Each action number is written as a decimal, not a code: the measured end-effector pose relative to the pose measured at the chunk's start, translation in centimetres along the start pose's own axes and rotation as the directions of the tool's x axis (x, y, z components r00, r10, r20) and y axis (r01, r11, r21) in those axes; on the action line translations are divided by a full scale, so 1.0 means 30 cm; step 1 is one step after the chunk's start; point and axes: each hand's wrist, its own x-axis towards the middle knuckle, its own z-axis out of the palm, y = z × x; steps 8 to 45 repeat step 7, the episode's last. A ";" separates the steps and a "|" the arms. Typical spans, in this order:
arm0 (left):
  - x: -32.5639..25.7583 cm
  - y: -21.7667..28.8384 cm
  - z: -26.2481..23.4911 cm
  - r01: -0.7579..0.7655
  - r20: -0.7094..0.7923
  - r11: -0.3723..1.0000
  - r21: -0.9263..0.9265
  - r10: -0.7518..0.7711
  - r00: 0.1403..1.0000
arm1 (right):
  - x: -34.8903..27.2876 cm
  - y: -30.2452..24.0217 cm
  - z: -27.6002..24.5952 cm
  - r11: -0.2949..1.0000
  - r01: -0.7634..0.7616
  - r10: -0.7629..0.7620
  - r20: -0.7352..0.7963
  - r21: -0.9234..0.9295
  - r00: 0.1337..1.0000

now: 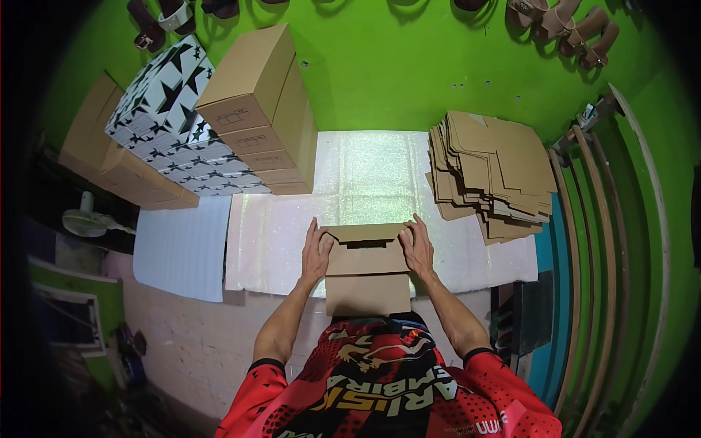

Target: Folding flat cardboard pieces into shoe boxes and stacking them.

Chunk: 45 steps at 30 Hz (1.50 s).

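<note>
A brown cardboard box point(365, 260), partly folded, lies at the table's front edge before me. Its near panel point(367, 294) hangs out over the edge toward my body, and a dark slot shows under its far flap. My left hand point(316, 252) grips the box's left side, thumb on the cardboard and fingers along the outside. On the opposite side my right hand point(418, 252) holds it the same way, index finger pointing up. The undersides of the fingers are hidden.
A pile of flat cardboard blanks point(493, 171) rests at the table's right. Brown boxes point(255, 109) and star-patterned boxes point(171, 109) are stacked at the back left. Sandals point(569, 29) hang on the green wall. Wooden rails point(595, 219) stand at the right; a fan point(87, 223) at the left.
</note>
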 end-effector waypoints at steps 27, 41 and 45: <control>0.022 0.012 0.005 -0.060 0.067 0.948 0.312 0.041 0.997 | -0.009 0.027 0.013 0.998 0.032 -0.031 0.020 -0.057 0.999; 0.022 0.012 0.005 -0.060 0.067 0.948 0.312 0.041 0.997 | -0.009 0.027 0.013 0.998 0.032 -0.031 0.020 -0.057 0.999; 0.022 0.012 0.005 -0.060 0.067 0.948 0.312 0.041 0.997 | -0.009 0.027 0.013 0.998 0.032 -0.031 0.020 -0.057 0.999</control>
